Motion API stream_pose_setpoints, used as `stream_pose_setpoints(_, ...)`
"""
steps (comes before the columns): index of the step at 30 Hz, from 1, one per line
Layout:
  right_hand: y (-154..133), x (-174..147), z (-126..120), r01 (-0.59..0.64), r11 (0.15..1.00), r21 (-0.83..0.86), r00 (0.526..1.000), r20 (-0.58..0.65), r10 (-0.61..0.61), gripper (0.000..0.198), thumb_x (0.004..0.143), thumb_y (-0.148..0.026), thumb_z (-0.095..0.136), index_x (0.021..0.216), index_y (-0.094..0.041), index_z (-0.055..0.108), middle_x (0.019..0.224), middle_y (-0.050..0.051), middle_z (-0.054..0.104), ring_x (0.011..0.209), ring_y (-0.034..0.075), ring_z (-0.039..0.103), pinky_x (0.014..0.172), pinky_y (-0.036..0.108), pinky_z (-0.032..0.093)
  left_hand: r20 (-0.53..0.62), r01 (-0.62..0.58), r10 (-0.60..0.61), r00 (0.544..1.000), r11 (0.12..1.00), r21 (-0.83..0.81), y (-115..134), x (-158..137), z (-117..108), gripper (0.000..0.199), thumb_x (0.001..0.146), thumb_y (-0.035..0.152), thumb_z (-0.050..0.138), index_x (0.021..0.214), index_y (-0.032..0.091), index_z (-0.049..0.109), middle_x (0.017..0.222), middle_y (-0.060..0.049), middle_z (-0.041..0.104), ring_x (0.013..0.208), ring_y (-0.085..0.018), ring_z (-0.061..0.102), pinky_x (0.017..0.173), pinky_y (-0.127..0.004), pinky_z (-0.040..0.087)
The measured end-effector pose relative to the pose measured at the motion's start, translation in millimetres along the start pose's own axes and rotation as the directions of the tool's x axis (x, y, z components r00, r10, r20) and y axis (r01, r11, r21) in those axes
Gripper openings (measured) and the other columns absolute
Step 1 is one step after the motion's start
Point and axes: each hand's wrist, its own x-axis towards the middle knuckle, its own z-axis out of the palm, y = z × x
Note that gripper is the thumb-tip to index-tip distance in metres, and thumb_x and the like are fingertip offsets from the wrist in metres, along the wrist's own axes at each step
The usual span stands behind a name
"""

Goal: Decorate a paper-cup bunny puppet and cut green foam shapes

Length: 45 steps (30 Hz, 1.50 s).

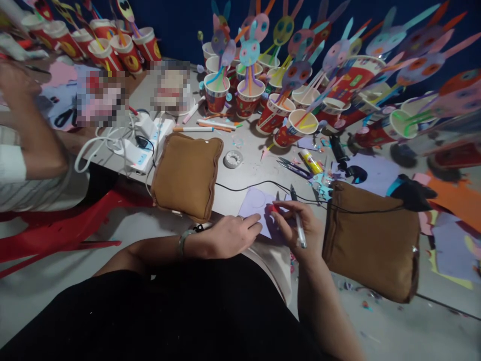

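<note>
A sheet of light purple paper (251,199) with a drawn round outline lies at the table's front edge. My left hand (235,234) rests on its lower left corner, palm down with the fingers stretched out, holding nothing. Over the right side of the sheet, my right hand (306,228) is closed. A pen (300,225) with a clear, whitish barrel and dark end sits between its fingers. Thumb and forefinger also pinch a small red thing (274,207) with a dark point beside it; its kind is unclear.
Brown cushions (186,175) flank the paper, the other cushion (372,240) at right. Rabbit-faced paper cups (216,95) crowd the back. A tape roll (233,159), snips (295,168), glue stick (311,161) and power strip (158,133) lie around. A co-worker's arm (37,125) is at left.
</note>
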Motion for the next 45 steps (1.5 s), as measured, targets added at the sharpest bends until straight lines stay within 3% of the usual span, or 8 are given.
stream_pose_setpoints(23,-4.6,4.3,8.2,0.104,0.989,-0.105,0.994,0.035,-0.101,0.018,0.086,-0.031,0.069,0.101,-0.020,0.066,0.091,0.005,0.074,0.056,0.012,0.063,0.060,0.027,0.054,-0.067,-0.030,0.034,0.997,0.997,0.070,-1.4,-1.6,-1.7,0.029,0.099,0.022,0.039,0.122,0.016,0.055,0.142,-0.012,0.051,0.074,-0.015,0.067,0.062,-0.032,0.050)
stream_pose_setpoints(36,-0.1,-0.1,12.5,0.038,0.997,-0.068,0.999,-0.018,-0.040,0.020,0.084,-0.029,0.073,0.102,-0.021,0.069,0.088,0.003,0.073,0.053,0.008,0.055,0.057,0.025,0.051,-0.095,-0.049,0.053,0.994,0.998,0.047,1.0,0.1,-2.2,0.024,0.099,0.023,0.038,0.114,0.016,0.055,0.137,-0.012,0.054,0.070,-0.014,0.066,0.058,-0.032,0.047)
stream_pose_setpoints(45,1.3,-0.8,12.7,0.036,0.996,-0.077,0.999,-0.027,-0.038,0.020,0.084,-0.032,0.073,0.100,-0.022,0.069,0.091,0.003,0.073,0.055,0.009,0.058,0.058,0.026,0.052,-0.079,-0.035,0.039,0.996,0.998,0.056,1.9,0.2,-1.8,0.023,0.099,0.025,0.040,0.113,0.017,0.056,0.133,-0.013,0.057,0.069,-0.014,0.066,0.057,-0.031,0.048)
